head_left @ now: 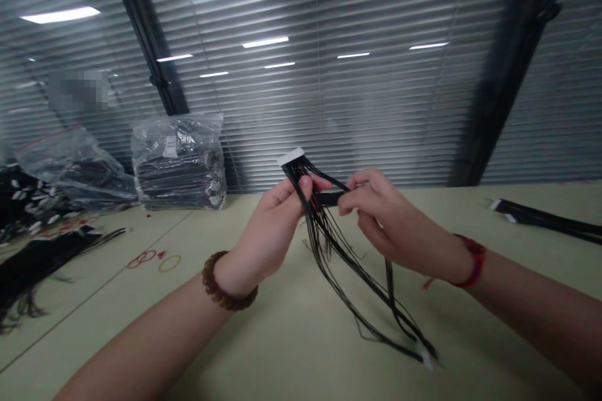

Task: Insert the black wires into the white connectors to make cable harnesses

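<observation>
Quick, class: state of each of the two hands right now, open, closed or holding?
Left hand: closed, holding the black wire bundle below its white connector.
Right hand: closed, pinching part of that bundle.

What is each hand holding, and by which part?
Left hand: a black wire bundle, just below its white connector. Right hand: strands off to the side; exactly which is unclear.

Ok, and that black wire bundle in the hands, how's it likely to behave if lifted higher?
Probably floppy: the black wire bundle curves loosely below the left hand. It may splay or snag, since several thin strands stray from the main run. The white connector on its upper end looks rigid and should likely hold its shape.
</observation>
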Tool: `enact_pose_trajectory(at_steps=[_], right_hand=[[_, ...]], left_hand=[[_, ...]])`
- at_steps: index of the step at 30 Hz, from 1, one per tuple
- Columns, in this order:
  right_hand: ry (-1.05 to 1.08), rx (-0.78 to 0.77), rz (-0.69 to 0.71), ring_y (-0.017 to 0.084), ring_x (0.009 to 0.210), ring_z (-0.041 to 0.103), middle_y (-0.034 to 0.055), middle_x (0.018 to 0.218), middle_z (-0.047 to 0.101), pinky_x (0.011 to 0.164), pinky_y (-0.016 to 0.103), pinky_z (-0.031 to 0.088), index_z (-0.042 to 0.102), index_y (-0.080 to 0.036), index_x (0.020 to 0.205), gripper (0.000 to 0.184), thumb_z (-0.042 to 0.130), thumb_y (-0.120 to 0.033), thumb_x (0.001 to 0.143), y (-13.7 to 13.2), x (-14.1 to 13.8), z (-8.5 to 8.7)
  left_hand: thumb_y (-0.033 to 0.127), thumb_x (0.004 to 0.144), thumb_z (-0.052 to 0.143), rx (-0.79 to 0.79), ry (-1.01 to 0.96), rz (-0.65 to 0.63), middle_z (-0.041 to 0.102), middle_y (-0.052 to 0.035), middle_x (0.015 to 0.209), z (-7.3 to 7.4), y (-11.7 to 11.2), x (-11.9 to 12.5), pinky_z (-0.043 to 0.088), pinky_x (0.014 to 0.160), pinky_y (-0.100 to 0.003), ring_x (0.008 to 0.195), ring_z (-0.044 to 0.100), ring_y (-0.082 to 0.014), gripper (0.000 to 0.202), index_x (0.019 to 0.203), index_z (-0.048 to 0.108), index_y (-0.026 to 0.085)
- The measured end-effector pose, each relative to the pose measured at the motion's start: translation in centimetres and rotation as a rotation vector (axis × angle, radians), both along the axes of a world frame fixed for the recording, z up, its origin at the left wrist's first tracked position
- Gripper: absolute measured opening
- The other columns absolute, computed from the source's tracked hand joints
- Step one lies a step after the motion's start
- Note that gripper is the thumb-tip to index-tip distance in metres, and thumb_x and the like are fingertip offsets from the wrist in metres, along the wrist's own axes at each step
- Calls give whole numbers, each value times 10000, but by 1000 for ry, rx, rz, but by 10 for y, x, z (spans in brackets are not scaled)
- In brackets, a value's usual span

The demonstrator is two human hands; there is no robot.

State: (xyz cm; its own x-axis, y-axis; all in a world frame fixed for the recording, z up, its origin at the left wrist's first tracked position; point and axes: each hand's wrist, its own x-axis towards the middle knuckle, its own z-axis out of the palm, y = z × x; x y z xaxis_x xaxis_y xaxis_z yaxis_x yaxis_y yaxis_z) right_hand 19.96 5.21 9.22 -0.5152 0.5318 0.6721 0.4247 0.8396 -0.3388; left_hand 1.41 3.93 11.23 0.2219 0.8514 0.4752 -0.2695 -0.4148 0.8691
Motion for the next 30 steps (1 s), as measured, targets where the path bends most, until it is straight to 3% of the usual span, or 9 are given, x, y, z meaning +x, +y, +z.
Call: enact_pose_trajectory(at_steps=[5,9,12,16,18,21,25,26,30], right_hand=[[4,-88,149,228,1251,314,92,1275,418,1081,381,234,563,-189,1136,375,602,-238,767,-13,-15,12],[236,-290,256,238,1210,363,82,1194,514,1064,407,256,621,-164,904,218,655,-255,709,-6,-25,7],[374,-467,313,200,960,547,81,955,584,912,402,429,565,-158,773,209,520,-358,817,1,-22,6],[540,-659,359,108,808,589,35,897,570,780,261,501,493,-181,836,197,460,-371,873,8,-11,12],[530,-741,381,55,626,559,-5,767,549,587,162,489,467,-183,840,184,456,-359,891,11,-8,12],[312,-918,493,52,406,462,-30,574,500,370,148,395,459,-161,808,258,426,-399,903,9,-11,4],[33,-1027,652,129,484,577,37,625,561,397,228,471,491,-124,811,460,431,-578,841,3,-20,-8],[-6,-1011,687,151,531,605,54,658,576,431,252,496,501,-118,823,530,455,-645,790,2,-21,-9],[-74,-757,690,246,895,632,179,1054,594,699,360,534,490,-127,1130,915,530,-819,533,5,-14,0]], left_hand=[[317,896,466,205,142,-56,622,-33,1170,-6,-4,5,341,1004,-291,1135,513,-180,264,1014,688,236],[264,880,495,351,321,0,537,-63,1305,-9,-4,7,225,1092,-339,1273,390,-213,278,1111,646,227],[217,842,552,342,243,50,635,-75,1132,-7,-5,5,374,990,-312,1102,542,-194,225,1040,656,202],[160,835,522,159,-45,40,656,-7,784,6,-6,-2,515,730,-267,735,642,-129,86,898,576,183],[132,820,509,-2,4,-34,649,5,813,12,-8,-5,530,543,-265,574,628,-121,148,950,508,203],[123,728,629,-96,251,-104,623,22,752,14,-9,-4,440,368,-193,488,572,-111,306,1001,518,204],[242,792,587,49,486,-156,614,-5,625,9,-12,-2,460,467,-213,506,556,-112,104,820,622,149],[274,828,538,86,508,-132,619,-15,627,8,-13,-2,454,475,-218,495,548,-109,165,767,623,146],[340,842,523,177,375,67,548,2,558,9,-11,-8,427,486,-208,510,526,-103,289,628,571,153]])
